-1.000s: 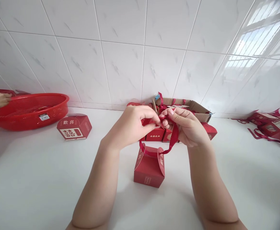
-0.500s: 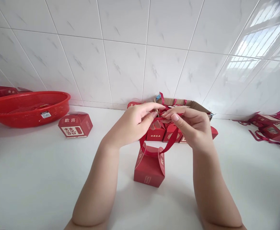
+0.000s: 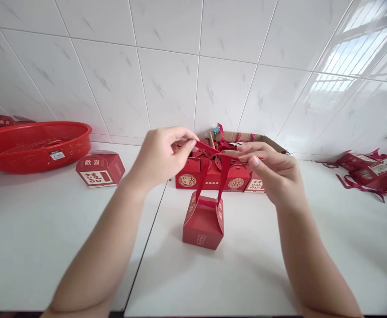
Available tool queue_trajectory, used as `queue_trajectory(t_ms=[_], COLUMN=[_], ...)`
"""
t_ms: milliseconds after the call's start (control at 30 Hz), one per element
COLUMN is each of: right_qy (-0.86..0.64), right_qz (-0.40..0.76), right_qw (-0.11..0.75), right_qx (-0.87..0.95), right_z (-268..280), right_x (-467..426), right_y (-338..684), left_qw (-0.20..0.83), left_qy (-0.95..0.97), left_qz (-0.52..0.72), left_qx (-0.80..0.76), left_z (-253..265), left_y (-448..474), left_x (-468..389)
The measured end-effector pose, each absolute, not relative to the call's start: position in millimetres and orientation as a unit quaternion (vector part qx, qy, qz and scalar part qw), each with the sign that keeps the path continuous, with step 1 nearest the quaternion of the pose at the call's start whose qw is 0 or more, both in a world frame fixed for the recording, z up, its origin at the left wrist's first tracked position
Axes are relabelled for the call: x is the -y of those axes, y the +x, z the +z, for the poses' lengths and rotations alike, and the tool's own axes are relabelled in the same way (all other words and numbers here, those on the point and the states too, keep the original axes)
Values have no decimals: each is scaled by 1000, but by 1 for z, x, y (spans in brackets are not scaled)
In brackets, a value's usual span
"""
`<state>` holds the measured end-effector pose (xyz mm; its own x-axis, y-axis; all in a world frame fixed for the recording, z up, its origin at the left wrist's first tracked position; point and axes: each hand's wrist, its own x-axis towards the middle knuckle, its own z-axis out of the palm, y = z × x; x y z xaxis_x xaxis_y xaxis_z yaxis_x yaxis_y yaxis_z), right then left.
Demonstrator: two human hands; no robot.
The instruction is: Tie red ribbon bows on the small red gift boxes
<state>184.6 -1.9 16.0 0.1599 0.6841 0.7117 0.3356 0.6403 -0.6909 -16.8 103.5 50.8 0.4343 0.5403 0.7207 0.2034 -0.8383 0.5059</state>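
Note:
A small red gift box (image 3: 203, 225) stands upright on the white table below my hands. Its red ribbon (image 3: 225, 174) rises in two strands from the top and crosses in a knot between my hands. One ribbon end is pinched between the thumb and fingers of my left hand (image 3: 168, 152). On the other side, my right hand (image 3: 269, 165) pinches the opposite end, with the ribbon stretched taut between the two hands.
Behind the hands, a row of red boxes (image 3: 210, 179) stands in front of an open cardboard box (image 3: 269, 143) holding ribbons. To the left are another red box (image 3: 100, 170) and a red plastic basket (image 3: 37, 152). More red boxes with ribbons (image 3: 379, 172) lie far right, near the tiled wall (image 3: 170, 88).
My hands have moved apart, left hand leftward and right hand slightly rightward, drawing the ribbon into a tight crossing above the gift box. The view has shifted slightly.

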Motion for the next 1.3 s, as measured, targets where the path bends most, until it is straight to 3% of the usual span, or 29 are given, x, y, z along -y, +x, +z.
queue_trajectory(t_ms=[267,500,833,1000,1067,1167,1300], right_qy=[-625,-760,-779,-797,-751,-693,-668], right_qz=[168,222,255,102,106,212,365], right_qw=[441,344,351,398,402,380,284], right_qx=[622,505,453,442,513,575,583], right_z=[-23,-83,-96,-79,-71,-62,-66], right_x=[77,124,122,93,76,49,21], right_y=[242,278,273,254,236,204,182], left_qw=[112,121,111,-9,38,217,325], left_qy=[841,840,868,859,872,890,864], left_qz=[369,283,265,310,308,235,164], left_qx=[-379,-447,-405,-407,-377,-325,-347], left_z=[2,-63,-78,-66,-59,-57,-66], left_y=[-108,-147,-144,-121,-100,-67,-44], left_x=[-148,-169,-164,-144,-127,-103,-89])
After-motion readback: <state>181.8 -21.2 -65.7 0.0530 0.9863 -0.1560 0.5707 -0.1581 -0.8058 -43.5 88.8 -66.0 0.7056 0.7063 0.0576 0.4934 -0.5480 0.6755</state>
